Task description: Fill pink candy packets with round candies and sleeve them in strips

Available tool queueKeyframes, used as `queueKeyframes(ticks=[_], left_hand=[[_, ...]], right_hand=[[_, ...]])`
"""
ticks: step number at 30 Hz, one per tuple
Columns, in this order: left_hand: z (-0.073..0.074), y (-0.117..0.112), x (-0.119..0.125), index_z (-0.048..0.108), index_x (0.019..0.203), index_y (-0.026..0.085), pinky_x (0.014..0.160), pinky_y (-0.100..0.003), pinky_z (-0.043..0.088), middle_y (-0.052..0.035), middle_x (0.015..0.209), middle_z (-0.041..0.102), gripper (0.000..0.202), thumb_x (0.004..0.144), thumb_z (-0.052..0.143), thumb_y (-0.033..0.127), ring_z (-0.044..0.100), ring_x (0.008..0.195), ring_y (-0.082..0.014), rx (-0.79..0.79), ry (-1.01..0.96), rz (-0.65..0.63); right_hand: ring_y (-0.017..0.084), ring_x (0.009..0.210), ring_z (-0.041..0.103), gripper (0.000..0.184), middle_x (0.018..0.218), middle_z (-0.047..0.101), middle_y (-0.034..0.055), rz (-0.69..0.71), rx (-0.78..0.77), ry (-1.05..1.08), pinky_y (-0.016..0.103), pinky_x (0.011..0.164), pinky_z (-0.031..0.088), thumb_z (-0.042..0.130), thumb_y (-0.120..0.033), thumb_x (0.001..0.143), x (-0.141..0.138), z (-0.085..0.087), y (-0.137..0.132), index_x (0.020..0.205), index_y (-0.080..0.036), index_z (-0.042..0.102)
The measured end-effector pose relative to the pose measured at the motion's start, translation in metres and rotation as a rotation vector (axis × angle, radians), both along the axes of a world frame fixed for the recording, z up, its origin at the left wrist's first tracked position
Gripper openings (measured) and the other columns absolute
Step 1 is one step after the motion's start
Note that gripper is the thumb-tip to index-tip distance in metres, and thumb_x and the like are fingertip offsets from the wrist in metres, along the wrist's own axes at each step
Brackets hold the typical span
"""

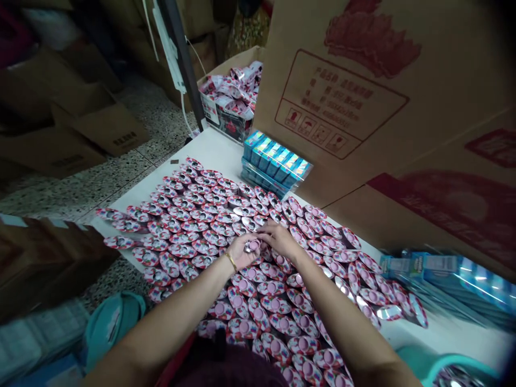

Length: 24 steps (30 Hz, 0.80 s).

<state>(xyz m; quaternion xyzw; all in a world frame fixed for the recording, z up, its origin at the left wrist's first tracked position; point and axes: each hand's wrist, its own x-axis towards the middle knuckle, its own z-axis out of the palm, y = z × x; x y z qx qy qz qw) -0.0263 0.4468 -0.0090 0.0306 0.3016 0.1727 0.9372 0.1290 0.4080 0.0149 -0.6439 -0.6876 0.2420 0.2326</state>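
Observation:
The white table [229, 148] is covered with rows of small oval, shiny packs printed red, white and blue. Packs nearer me, such as this pack [275, 305], carry a round pink piece in the middle. Those at the far left, like one pack [184, 204], show a dark round centre instead. My left hand [243, 252], with a gold bracelet at the wrist, is closed around a pack with a pink round piece [255, 245]. Against it, my right hand [279, 240] has its fingers bent and drawn together; whatever lies under the fingertips is hidden.
Behind the packs stands a wrapped block of blue boxes [274, 161]; more blue boxes [447, 274] lie at right. A large carton [342, 107] rises at the back. An open box [229, 121] holds loose packs. Teal tubs [115, 328] flank the table; a metal post [183, 59] stands at its far corner.

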Motion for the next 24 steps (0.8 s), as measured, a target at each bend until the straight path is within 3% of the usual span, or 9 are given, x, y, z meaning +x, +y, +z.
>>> queueKeyframes(ticks=[3, 7, 10, 12, 15, 17, 21, 24], left_hand=[[-0.004, -0.006, 0.004, 0.049, 0.069, 0.011, 0.042, -0.011, 0.038, 0.0002, 0.056, 0.05, 0.008, 0.068, 0.047, 0.003, 0.048, 0.046, -0.0036, -0.016, 0.034, -0.011], [-0.006, -0.013, 0.006, 0.047, 0.065, 0.012, 0.039, -0.012, 0.034, 0.0022, 0.049, 0.046, 0.008, 0.067, 0.047, 0.004, 0.045, 0.042, -0.0041, -0.027, 0.069, -0.064], [-0.008, -0.015, 0.007, 0.053, 0.077, 0.011, 0.037, -0.011, 0.031, -0.0036, 0.062, 0.055, 0.014, 0.065, 0.049, 0.005, 0.054, 0.054, -0.0085, -0.018, -0.01, -0.092], [-0.008, -0.013, 0.007, 0.055, 0.085, 0.01, 0.037, -0.011, 0.032, -0.0062, 0.07, 0.058, 0.022, 0.064, 0.05, 0.005, 0.056, 0.058, -0.0092, -0.022, -0.047, -0.085], [-0.007, -0.008, 0.004, 0.055, 0.092, 0.01, 0.039, -0.01, 0.035, -0.0092, 0.076, 0.06, 0.028, 0.065, 0.05, 0.006, 0.056, 0.06, -0.0092, -0.036, -0.03, -0.072], [-0.006, -0.005, 0.0, 0.055, 0.093, 0.009, 0.04, -0.011, 0.036, -0.0096, 0.076, 0.06, 0.027, 0.066, 0.049, 0.007, 0.055, 0.058, -0.0082, -0.037, -0.001, -0.032], [-0.005, 0.0, -0.01, 0.054, 0.095, 0.008, 0.041, -0.01, 0.038, -0.0097, 0.077, 0.06, 0.028, 0.068, 0.048, 0.007, 0.054, 0.056, -0.0063, -0.059, 0.039, 0.021], [-0.004, 0.004, -0.015, 0.054, 0.097, 0.008, 0.041, -0.01, 0.038, -0.0103, 0.08, 0.06, 0.029, 0.068, 0.049, 0.007, 0.054, 0.057, -0.0059, -0.079, 0.016, 0.025]], right_hand=[[0.012, 0.08, 0.053, 0.021, 0.084, 0.057, 0.0022, 0.049, -0.08, -0.051, 0.023, 0.073, 0.04, 0.052, -0.017, 0.077, -0.012, 0.007, -0.008, 0.09, -0.024, 0.066], [0.013, 0.084, 0.053, 0.023, 0.087, 0.057, 0.0025, 0.062, -0.062, -0.125, 0.023, 0.075, 0.039, 0.053, -0.014, 0.075, -0.016, 0.014, -0.02, 0.092, -0.025, 0.065], [0.012, 0.08, 0.054, 0.017, 0.084, 0.06, 0.0015, -0.03, -0.016, -0.058, 0.022, 0.073, 0.039, 0.053, -0.013, 0.074, -0.011, 0.012, -0.024, 0.082, -0.022, 0.065], [0.011, 0.073, 0.055, 0.015, 0.078, 0.061, 0.0, -0.177, 0.007, -0.01, 0.021, 0.07, 0.04, 0.05, -0.016, 0.076, 0.002, 0.01, -0.02, 0.08, -0.021, 0.063], [0.012, 0.068, 0.055, 0.013, 0.072, 0.061, 0.0, -0.482, -0.013, -0.112, 0.022, 0.066, 0.039, 0.047, -0.021, 0.076, 0.036, 0.006, -0.004, 0.076, -0.019, 0.061], [0.013, 0.072, 0.054, 0.012, 0.074, 0.061, 0.002, -0.612, -0.096, -0.273, 0.023, 0.068, 0.038, 0.049, -0.022, 0.074, 0.059, 0.003, 0.012, 0.073, -0.018, 0.06], [0.017, 0.079, 0.055, 0.012, 0.083, 0.062, 0.0083, -0.669, -0.305, -0.444, 0.026, 0.067, 0.037, 0.056, -0.023, 0.068, 0.083, -0.007, 0.046, 0.077, -0.015, 0.059], [0.022, 0.081, 0.055, 0.032, 0.088, 0.061, 0.014, -0.692, -0.387, -0.456, 0.031, 0.066, 0.038, 0.066, -0.023, 0.058, 0.09, -0.013, 0.067, 0.087, -0.012, 0.058]])
